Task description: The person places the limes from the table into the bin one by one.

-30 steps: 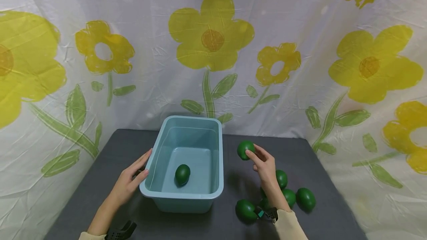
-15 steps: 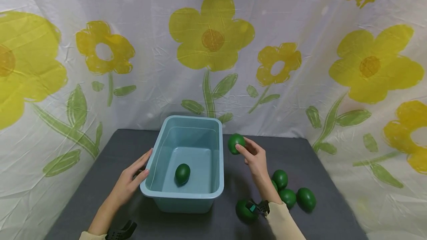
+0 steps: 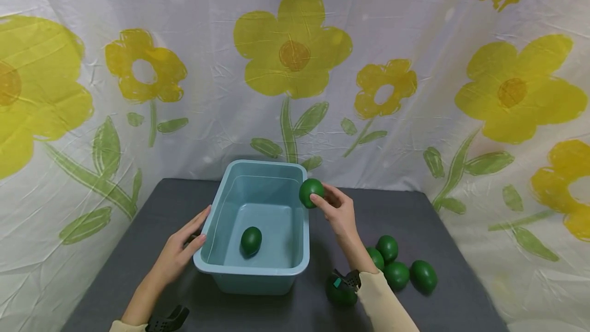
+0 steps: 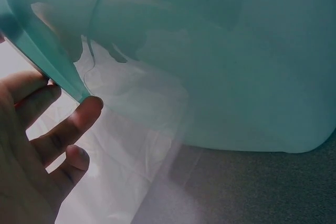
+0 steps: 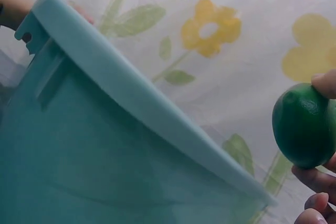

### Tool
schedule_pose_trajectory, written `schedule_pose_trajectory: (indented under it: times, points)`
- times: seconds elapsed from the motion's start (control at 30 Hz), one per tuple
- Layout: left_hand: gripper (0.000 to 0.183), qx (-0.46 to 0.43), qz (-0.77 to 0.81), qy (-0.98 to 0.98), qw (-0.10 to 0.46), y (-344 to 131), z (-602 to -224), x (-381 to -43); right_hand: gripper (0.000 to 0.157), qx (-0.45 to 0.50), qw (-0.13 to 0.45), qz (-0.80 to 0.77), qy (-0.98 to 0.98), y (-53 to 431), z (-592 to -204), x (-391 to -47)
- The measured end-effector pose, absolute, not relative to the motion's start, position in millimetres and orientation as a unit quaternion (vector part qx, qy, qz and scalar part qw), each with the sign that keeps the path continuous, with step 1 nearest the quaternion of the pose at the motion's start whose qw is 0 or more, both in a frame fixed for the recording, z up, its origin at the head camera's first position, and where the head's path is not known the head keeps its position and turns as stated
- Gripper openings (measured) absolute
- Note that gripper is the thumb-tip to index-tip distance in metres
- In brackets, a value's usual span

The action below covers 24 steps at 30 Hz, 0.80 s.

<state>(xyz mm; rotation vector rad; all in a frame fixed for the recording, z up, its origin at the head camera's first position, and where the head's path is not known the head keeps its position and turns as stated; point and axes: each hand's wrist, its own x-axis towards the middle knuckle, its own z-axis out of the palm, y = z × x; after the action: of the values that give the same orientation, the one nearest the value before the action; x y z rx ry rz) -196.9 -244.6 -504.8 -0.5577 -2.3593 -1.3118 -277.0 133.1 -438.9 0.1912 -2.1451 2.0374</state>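
Note:
A dark green lime is pinched between the thumb and fingers of my right hand, held up at the right rim of the light blue plastic basin. The right wrist view shows that lime in the fingertips, beside the basin's outer wall. One more lime lies on the basin floor. My left hand rests against the basin's left rim, fingers fairly straight. In the left wrist view, its fingertips touch the rim's edge.
Several limes lie together on the dark grey tabletop right of the basin. Another lime sits nearer, partly behind my right wrist strap. A white cloth printed with yellow flowers hangs behind and at the sides.
My right hand has carried its lime leftward and slightly up, from over the table to the basin's right rim. The left hand and the basin have stayed in place.

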Motion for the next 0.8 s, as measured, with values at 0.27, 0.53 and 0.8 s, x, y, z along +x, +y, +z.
schedule_pose_trajectory:
  times: [0.27,0.53,0.8]
  points:
    - [0.062,-0.201,-0.47,-0.838,0.19,-244.4,-504.9,-197.4,0.042,0.092,0.083,0.681,-0.722,117.6,-435.9,-279.7]
    - [0.063,-0.196,-0.467,-0.842,0.184,-245.0,-505.3,-197.2,0.046,0.112,0.081,0.649,-0.748,107.8,-432.8,-282.4]
    - [0.062,-0.203,-0.465,-0.84,0.195,-244.9,-505.2,-197.3,0.053,0.138,0.107,0.56,-0.81,104.1,-434.1,-284.8]
